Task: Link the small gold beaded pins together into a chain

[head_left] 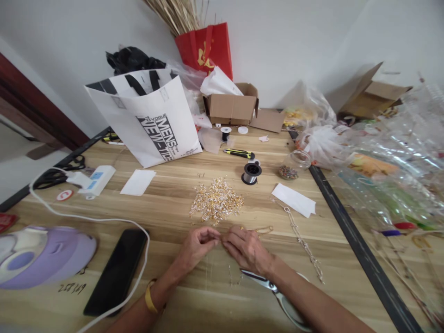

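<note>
My left hand [198,246] and my right hand [249,249] meet over the table, their fingertips almost touching. Both are closed in a pinch, and what lies between the fingers is too small to make out. Just beyond them spreads a pile of small gold and clear beads [218,201]. Below the hands, a fine strand with little beads [231,278] lies on the wood. Scissors [258,279] lie partly under my right forearm. Beside my right hand is a thin gold loop like a large pin [265,230]. A beaded chain [304,245] stretches out further right.
A wire spool [251,174], utility knife [238,153] and jar of beads [288,172] stand beyond the pile. At left are a black phone [117,273], white cable, power strip [101,179] and white paper bag [156,125]. Plastic bags [388,138] crowd the right.
</note>
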The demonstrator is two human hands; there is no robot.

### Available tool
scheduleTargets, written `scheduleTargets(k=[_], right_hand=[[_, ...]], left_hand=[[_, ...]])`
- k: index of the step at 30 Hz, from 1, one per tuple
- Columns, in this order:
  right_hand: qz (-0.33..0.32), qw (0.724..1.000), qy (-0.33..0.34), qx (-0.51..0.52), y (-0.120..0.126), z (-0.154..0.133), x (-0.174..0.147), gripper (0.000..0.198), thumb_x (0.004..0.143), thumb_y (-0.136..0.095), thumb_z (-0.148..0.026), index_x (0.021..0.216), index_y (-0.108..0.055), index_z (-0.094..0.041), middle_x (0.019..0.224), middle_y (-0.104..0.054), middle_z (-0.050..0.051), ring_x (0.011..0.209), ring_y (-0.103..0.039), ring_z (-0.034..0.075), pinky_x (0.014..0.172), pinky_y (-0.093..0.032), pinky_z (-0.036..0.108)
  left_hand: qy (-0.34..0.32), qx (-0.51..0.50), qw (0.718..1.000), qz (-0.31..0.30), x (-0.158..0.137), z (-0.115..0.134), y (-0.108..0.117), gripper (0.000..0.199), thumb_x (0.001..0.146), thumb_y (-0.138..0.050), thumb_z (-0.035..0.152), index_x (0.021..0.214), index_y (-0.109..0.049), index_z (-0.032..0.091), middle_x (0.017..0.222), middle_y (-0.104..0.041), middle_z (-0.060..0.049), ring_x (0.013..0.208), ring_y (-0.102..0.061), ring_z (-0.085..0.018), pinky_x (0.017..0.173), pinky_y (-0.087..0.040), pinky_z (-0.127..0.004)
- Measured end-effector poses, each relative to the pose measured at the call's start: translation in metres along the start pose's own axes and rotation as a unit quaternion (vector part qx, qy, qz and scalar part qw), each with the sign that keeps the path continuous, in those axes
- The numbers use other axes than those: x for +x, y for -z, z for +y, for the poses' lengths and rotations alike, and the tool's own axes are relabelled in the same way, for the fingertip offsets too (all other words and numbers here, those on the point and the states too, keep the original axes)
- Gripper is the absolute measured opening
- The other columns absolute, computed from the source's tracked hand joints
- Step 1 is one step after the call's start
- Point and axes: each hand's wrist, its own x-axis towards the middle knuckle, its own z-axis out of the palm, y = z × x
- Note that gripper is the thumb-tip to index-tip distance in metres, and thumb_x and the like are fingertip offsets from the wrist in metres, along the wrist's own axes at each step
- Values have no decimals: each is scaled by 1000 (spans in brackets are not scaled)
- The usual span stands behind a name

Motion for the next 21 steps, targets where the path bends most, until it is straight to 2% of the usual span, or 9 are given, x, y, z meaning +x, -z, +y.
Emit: scheduleTargets(k=[6, 21], right_hand=[[-10, 1000, -4, -19, 0, -1, 0, 14, 92, -42, -19, 92, -55, -17, 81, -57, 6, 71, -53, 16, 61, -43, 27], [-24, 999, 0, -41, 1, -3, 0, 13, 92, -41, -18, 93, -54, -17, 80, -56, 5, 69, -52, 16, 60, -41, 27]], left_hand=[[-26, 37, 999, 24, -1, -4, -2, 19, 69, -62, 17, 88, -61, 12, 75, -69, -5, 70, -64, -16, 65, -47, -25], [-37, 57, 997, 29, -2, -5, -5, 16, 69, -60, 14, 85, -62, 12, 77, -69, -7, 71, -65, -17, 67, -50, -26]])
